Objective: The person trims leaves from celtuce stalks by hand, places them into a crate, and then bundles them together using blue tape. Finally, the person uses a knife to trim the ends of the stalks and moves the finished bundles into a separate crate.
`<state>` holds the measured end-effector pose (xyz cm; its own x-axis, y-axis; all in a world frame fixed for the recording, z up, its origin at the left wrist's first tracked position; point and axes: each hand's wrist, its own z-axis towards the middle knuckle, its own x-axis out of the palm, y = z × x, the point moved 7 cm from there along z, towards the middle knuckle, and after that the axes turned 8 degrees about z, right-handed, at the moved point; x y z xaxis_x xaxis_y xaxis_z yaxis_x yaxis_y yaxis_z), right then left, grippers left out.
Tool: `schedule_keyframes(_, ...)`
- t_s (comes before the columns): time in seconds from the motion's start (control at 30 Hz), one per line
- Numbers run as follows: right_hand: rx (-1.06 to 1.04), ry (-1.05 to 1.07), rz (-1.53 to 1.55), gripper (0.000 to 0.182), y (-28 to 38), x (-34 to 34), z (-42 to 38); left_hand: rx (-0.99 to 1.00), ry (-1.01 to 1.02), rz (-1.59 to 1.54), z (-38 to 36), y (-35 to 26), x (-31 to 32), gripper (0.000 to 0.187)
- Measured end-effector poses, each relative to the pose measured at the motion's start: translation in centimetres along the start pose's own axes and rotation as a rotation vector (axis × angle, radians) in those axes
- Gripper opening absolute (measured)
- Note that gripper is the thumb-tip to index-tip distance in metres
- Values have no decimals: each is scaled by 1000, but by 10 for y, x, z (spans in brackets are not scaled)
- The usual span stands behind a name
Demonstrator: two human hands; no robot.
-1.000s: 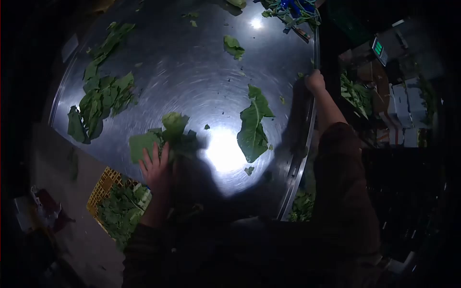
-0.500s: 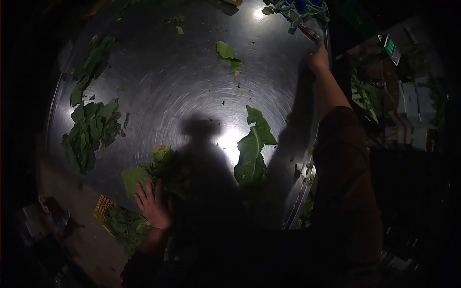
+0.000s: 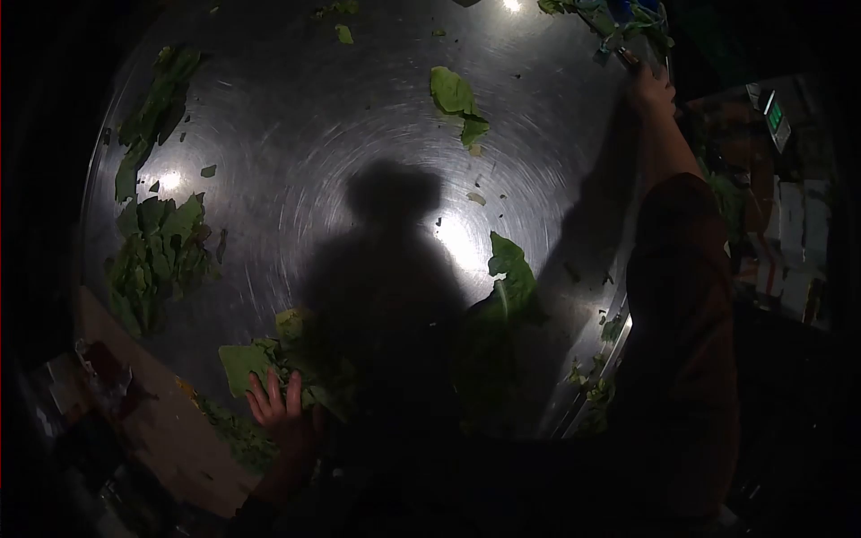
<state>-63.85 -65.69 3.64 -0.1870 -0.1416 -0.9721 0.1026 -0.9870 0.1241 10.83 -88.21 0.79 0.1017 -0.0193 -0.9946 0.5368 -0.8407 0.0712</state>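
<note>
My left hand [image 3: 282, 414] rests fingers apart on a pile of green leaves [image 3: 244, 368] at the near edge of the metal table [image 3: 314, 134]. A yellowish leaf [image 3: 290, 324] lies at the far side of that pile. Stretched to the far right edge, my right hand [image 3: 653, 91] has curled fingers at the end of a thin brown-handled knife [image 3: 627, 59]; the grip is partly hidden. Leafy scraps [image 3: 659, 36] and something blue [image 3: 621, 11] lie beside the knife. A large leaf [image 3: 509, 269] sits partly in shadow between my arms.
Leaf piles [image 3: 160, 242] line the table's left side, and a torn leaf [image 3: 453, 92] lies near the far middle. Scraps [image 3: 592, 386] collect along the right rim. Greens [image 3: 238, 435] are below the table's near left edge. White boxes [image 3: 791, 224] and a lit display [image 3: 775, 112] stand right.
The view has shifted, and my body's shadow now covers more of the large leaf. My left hand stays on the leaf pile; my right hand remains by the knife with its fingers more curled.
</note>
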Motion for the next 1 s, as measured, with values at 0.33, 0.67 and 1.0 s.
schedule_keyframes(0.33,-127,95,111,43,39,-4,-40,-20,-22,-11,2,-3,-8,59)
schedule_keyframes(0.67,-339,782,989,27,104,-80,-411,-103,-111,-246,9,2,-30,60)
schedule_keyframes(1.0,-771,1100,1042,23,294,-225,-579,-54,-727,-719,-43,21,-35,47)
